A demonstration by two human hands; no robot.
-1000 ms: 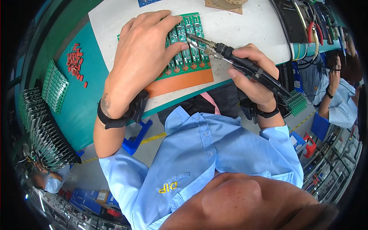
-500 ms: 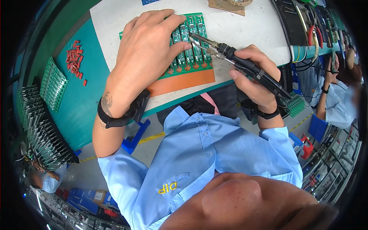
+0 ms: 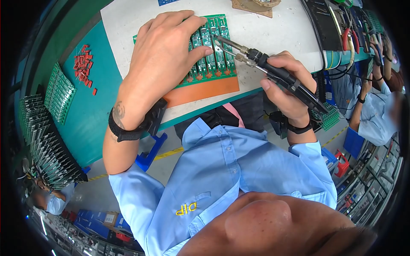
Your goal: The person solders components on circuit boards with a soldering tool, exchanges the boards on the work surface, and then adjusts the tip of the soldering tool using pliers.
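My left hand (image 3: 162, 55) lies over the left part of a green circuit board panel (image 3: 223, 32), its fingers spread and its thumb apart from the index finger. The hand hides much of the panel's left side. In my right hand (image 3: 292, 83) is a black soldering iron (image 3: 277, 71) with a thin metal solder-feed tube alongside its barrel. The iron points up and left, its tip over the panel's right half; whether the tip touches the board I cannot tell. An orange strip (image 3: 209, 90) shows along the panel's near edge.
On the green mat at left are a pile of red components (image 3: 82, 64) and another board panel (image 3: 60, 94). A rack of upright boards (image 3: 51, 147) stands beyond them. Red-handled pliers (image 3: 347, 40) are at right. A co-worker (image 3: 376, 113) sits further right.
My right hand and the soldering iron have shifted slightly right, and the tip has moved a little. My left hand and the panel stay put. The co-worker's arms at right have moved.
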